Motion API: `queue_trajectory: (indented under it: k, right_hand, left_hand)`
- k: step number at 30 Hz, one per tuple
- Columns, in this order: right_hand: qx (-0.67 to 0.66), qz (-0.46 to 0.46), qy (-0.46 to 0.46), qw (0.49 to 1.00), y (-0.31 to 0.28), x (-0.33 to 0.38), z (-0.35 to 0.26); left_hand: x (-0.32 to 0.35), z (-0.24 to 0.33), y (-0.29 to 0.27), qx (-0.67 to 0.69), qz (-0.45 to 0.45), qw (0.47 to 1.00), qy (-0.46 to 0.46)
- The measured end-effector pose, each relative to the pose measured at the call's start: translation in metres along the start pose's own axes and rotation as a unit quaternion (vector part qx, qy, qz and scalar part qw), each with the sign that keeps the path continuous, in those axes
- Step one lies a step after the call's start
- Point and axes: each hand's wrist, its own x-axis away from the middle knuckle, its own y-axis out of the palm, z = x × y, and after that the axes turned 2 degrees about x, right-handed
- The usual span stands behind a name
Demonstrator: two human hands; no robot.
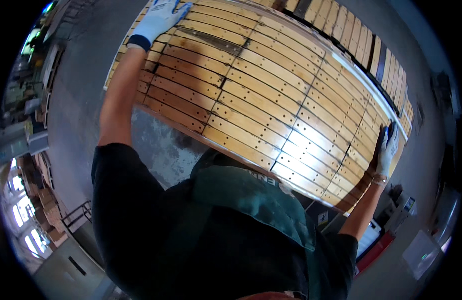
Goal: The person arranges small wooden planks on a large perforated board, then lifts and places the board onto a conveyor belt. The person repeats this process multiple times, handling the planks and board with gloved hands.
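Observation:
Many narrow varnished wooden slats (268,82) with small dark holes lie in tight rows on a wide, thin-edged board in front of me. My left hand (158,21), in a white and blue glove, reaches over the far left part of the slats, fingers stretched and thumb apart. My right hand (387,150), gloved too, lies at the right end of the rows with its fingers extended. Its fingertips are close to a long white strip (366,82) lying along the far side; whether they touch it I cannot tell.
Behind the strip stands another row of slats (336,22) with dark gaps. Bare grey floor (76,100) lies to the left, with stacked cartons (50,210) beyond. A red and white machine part (376,250) is at the lower right, near a white panel (423,252).

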Motion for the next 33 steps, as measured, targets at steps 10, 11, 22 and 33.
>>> queue_trajectory:
  k: [10,11,22,33]
  right_hand:
    - [0.036,0.168,0.084,0.982,-0.056,0.061,-0.032]
    - [0.066,0.194,0.152,0.967,-0.075,0.092,-0.040]
    - [-0.275,0.302,0.628,0.662,-0.051,0.307,-0.091]
    - [-0.304,0.321,0.622,0.646,-0.040,0.318,-0.035]
  left_hand:
    - [-0.003,-0.068,0.014,-0.154,0.088,0.983,0.035]
    - [-0.002,-0.094,0.011,-0.144,0.065,0.987,-0.040]
    - [-0.031,-0.184,0.032,0.494,-0.015,0.815,-0.302]
    - [-0.053,-0.137,0.015,0.265,-0.116,0.926,-0.244]
